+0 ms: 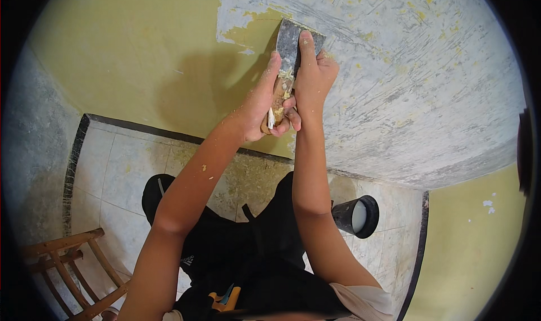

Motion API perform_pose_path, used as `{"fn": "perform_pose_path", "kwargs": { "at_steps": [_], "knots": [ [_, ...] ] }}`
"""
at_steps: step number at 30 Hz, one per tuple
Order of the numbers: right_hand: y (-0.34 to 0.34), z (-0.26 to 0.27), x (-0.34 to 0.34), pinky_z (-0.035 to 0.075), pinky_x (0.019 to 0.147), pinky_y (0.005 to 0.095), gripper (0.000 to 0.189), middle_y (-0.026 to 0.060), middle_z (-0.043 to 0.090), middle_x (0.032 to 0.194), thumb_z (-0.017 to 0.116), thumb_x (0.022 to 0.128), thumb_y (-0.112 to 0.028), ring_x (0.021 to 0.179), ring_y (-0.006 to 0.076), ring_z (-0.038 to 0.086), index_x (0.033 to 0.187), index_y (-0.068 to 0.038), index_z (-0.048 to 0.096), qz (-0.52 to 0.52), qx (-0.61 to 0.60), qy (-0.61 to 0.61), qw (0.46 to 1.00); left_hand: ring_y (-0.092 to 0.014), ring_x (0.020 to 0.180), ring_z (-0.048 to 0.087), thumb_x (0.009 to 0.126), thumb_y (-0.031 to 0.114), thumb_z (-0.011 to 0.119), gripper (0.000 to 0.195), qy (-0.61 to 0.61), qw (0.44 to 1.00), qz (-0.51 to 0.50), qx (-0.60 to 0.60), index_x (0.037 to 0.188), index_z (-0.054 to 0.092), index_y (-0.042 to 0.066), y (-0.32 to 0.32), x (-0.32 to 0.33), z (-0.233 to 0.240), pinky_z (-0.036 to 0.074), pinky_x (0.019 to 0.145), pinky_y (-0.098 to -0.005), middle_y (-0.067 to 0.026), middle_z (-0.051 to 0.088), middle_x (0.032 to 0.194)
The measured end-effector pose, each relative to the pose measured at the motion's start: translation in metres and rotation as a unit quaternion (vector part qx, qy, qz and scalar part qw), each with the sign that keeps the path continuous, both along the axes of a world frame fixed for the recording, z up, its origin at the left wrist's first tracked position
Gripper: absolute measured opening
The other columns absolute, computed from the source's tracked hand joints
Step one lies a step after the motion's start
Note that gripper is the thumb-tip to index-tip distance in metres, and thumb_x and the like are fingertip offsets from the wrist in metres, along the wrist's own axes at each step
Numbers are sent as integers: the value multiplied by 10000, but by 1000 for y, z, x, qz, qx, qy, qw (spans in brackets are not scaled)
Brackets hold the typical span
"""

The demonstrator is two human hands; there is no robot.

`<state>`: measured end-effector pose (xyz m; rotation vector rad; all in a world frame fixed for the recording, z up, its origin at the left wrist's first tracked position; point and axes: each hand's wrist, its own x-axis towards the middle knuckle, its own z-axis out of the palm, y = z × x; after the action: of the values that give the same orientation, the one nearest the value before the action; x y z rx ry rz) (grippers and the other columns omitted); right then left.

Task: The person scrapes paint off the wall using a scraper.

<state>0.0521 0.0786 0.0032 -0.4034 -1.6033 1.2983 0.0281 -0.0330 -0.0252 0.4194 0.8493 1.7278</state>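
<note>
A broad scraper with a dusty metal blade (pixel 288 44) and a wooden handle (pixel 280 97) is held up against the wall. My left hand (pixel 260 103) wraps the handle, its thumb pointing up toward the blade. On the blade's right side my right hand (pixel 315 76) grips, with the thumb laid flat on the metal. The blade's top edge meets yellow-green paint (pixel 253 27) at the border of a scraped grey-white wall area (pixel 401 76). Paint crumbs cling to the handle, both hands and my left forearm.
A black bucket (pixel 344 216) with whitish liquid stands on the tiled floor (pixel 127 164), right of my legs. Wooden slatted furniture (pixel 67 274) is at lower left. Dark skirting (pixel 143 129) edges the floor. An orange-handled tool (pixel 230 297) sits at my waist.
</note>
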Motion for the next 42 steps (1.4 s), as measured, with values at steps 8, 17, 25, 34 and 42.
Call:
{"fn": "perform_pose_path", "kwargs": {
  "at_steps": [8,17,25,34,42],
  "knots": [
    [0,-19,1,217,472,315,565,-60,371,563,742,967,-271,555,66,301,564,-98,386,-9,0,33,999,-210,393,567,874,931,258,852,21,999,-31,-22,649,463,135,-6,4,-10,314,311,-281,-146,592,561],
    [-4,-19,-4,229,461,312,577,-57,376,536,743,966,-305,539,67,300,545,-89,414,-1,1,43,999,-200,390,555,885,921,259,836,11,999,11,-32,675,464,138,-11,7,-8,314,319,-272,-88,551,552],
    [-11,-8,-7,264,473,332,603,-33,407,552,750,957,-331,553,85,335,530,-82,403,-41,13,30,999,-192,388,545,867,935,288,846,46,998,6,-36,668,460,130,-18,-6,2,329,324,-282,-68,552,557],
    [-26,26,-15,233,465,331,624,-44,369,550,762,948,-331,542,87,305,530,-87,367,1,-6,71,997,-178,409,543,892,914,267,841,86,996,18,-15,669,470,129,-19,-17,22,334,338,-279,-87,553,554],
    [-3,-25,11,252,469,318,519,-45,385,587,745,965,-350,548,74,343,655,-76,432,18,18,-24,999,-207,417,586,879,928,243,861,89,995,4,-44,668,486,129,-14,-7,-13,351,327,-283,-118,565,538]
  ]
}}
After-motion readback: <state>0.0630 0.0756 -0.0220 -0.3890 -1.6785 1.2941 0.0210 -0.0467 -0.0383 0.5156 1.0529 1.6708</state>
